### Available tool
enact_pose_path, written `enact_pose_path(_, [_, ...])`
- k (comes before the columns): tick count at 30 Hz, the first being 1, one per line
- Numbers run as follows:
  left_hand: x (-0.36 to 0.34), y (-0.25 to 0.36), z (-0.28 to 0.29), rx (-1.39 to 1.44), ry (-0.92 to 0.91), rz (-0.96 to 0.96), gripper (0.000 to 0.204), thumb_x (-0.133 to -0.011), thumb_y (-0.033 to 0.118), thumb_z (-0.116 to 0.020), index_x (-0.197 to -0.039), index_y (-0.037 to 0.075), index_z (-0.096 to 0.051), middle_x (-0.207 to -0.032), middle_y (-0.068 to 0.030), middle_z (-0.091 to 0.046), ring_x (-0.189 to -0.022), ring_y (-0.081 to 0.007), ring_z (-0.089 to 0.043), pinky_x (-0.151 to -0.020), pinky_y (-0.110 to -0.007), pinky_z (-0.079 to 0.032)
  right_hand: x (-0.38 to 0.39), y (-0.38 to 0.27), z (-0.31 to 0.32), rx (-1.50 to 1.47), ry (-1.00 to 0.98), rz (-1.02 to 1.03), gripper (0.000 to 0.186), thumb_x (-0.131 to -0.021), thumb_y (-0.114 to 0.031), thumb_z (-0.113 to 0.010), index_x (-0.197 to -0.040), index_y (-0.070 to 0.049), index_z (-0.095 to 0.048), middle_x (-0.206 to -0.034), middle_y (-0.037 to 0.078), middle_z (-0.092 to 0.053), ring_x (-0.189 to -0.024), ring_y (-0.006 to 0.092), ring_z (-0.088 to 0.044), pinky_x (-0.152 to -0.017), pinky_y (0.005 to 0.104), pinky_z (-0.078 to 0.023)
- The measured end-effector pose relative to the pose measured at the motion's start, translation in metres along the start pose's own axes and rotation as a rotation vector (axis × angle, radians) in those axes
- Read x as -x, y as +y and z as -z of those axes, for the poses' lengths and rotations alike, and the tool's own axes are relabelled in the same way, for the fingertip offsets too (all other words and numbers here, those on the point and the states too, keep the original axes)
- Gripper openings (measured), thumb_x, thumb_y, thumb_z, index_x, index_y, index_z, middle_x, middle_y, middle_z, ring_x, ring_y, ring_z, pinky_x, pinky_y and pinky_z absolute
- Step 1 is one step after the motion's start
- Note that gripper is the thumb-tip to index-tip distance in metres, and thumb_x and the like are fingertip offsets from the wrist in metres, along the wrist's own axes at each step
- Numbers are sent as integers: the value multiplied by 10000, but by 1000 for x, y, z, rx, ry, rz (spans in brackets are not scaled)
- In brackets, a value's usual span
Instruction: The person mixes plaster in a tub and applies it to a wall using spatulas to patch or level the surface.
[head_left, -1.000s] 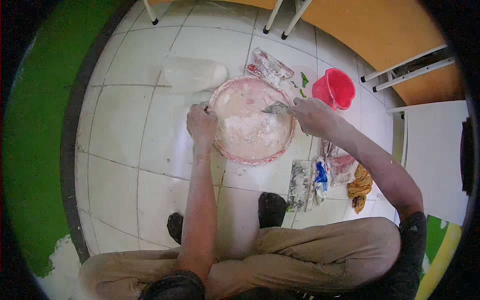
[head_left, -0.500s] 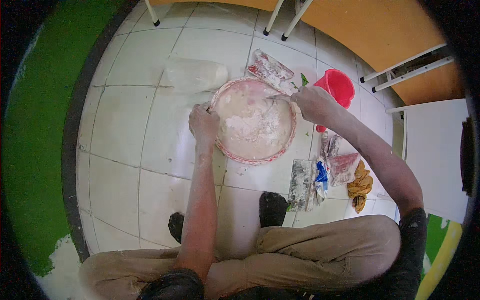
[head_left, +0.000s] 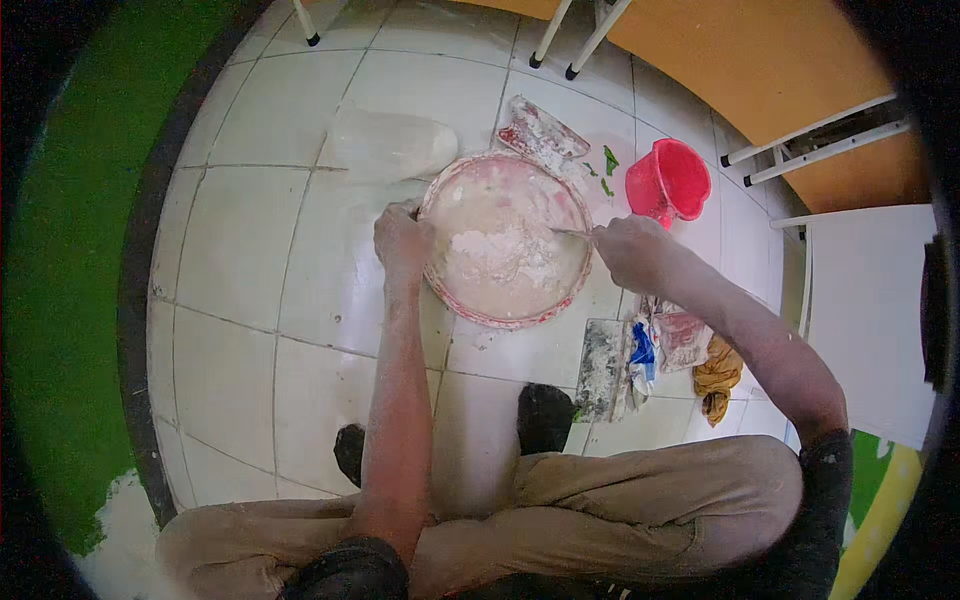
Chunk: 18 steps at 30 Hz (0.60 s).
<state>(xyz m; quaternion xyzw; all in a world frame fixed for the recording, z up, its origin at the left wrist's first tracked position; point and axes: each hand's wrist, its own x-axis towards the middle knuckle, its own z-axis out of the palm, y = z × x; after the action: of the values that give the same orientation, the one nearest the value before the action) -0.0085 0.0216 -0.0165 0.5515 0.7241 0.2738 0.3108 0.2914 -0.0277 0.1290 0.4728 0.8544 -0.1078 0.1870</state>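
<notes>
A round red basin [head_left: 508, 323] rests on the floor in front of me, holding wet whitish paste [head_left: 480, 205] with a heap of pale powder [head_left: 510, 255] in the middle. My left hand [head_left: 402, 237] is closed on the basin's left rim. At the opposite side, my right hand [head_left: 638, 250] is closed around a thin stirring tool [head_left: 568, 232]. The tool's handle is hidden in my fingers, and its far end reaches over the rim to the paste; its exact kind does not show. Both hands and forearms are dusted white.
Beyond the basin lie a whitish plastic bag [head_left: 385, 145] and a paste-smeared red plate [head_left: 542, 132]. A pink-red dipper [head_left: 668, 180] stands at the right. Nearer are a flat metal blade [head_left: 600, 370], a blue-white packet [head_left: 643, 350] and a crumpled brown bag [head_left: 717, 375]. Table legs [head_left: 550, 40] stand behind.
My right hand has moved down and slightly right, drawing the tool toward the basin's right rim. The dipper's handle now shows more fully. My left hand stays at the rim.
</notes>
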Motion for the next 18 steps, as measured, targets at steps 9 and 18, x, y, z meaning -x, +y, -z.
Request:
enact_pose_path(9, [-10, -10, -5, -128, -19, -152, 251, -731, 76, -579, -925, -7, -714, -991, -256, -661, -954, -419, -643, -861, -464, -511, -19, 30, 45, -612, -383, -292, 453, -963, -373, -525, -1019, 60, -646, -828, 172, -666, -796, 311, -676, -723, 387, -552])
enact_pose_path(18, [-33, -27, -13, -284, 16, -291, 315, -767, 125, -567, -1011, -69, -607, -1033, -256, -647, -1017, -414, -613, -914, -479, -486, -18, 4, 11, 80, -28, 45, 327, -864, -116, -634, -1188, -145, -668, -900, 145, -631, -819, 300, -665, -702, 422, -534])
